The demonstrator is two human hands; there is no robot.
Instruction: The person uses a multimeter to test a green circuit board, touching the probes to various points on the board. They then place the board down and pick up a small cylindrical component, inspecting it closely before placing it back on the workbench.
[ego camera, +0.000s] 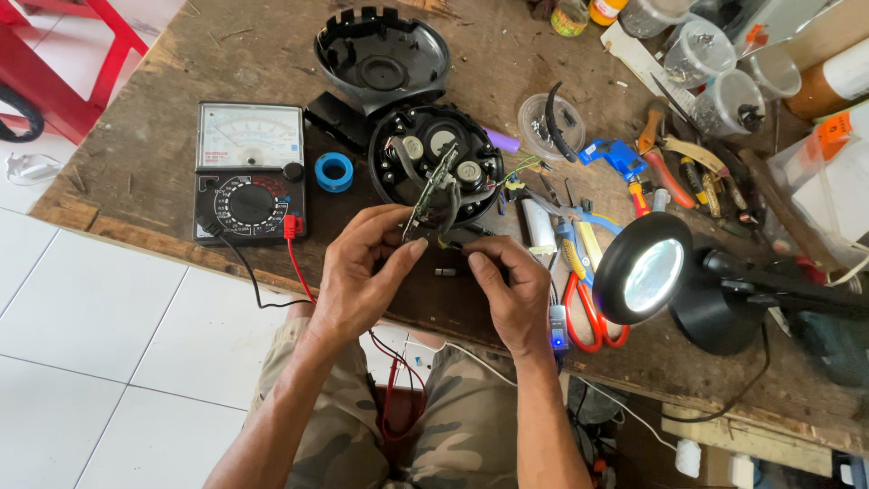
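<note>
Both hands meet at the near edge of the counter (163,72): the left hand (362,272) has its grip pinched on the lower end of one narrow green circuit board (431,192), thumb and fingers closed around it, while the right hand (507,290) is clenched on a small dark part at the board's foot, too small to make out. One board shows, its long axis running from 7 o'clock up to 1 o'clock, upper end tilted over the round black housing (436,163). Two black shells lie here: that housing and one empty cover (382,56) at 11 o'clock. One analogue multimeter (250,170) sits at 9 o'clock, one blue tape roll (334,171) beside it, and one magnifier lamp (644,279) at 3 o'clock.
</note>
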